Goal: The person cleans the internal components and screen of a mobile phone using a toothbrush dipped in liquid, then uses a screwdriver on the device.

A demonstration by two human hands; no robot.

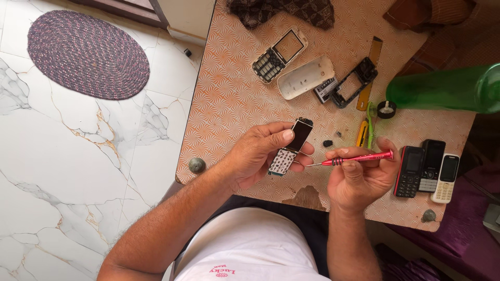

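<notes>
The left hand grasps a bare phone board with screen and keypad, fingers closed around it, above the table. The right hand is clenched on a red screwdriver; its tip points at the board. Three phones lie just beside the right hand. Covers lie farther up the table.

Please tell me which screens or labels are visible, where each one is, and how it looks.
Bare phone board with dark rectangular screen: held in left hand.
Three small keypad phones, red-black, black and white, dark screens: table's right edge.
Grey rectangular labelled part: beside the white oval back cover.
</notes>
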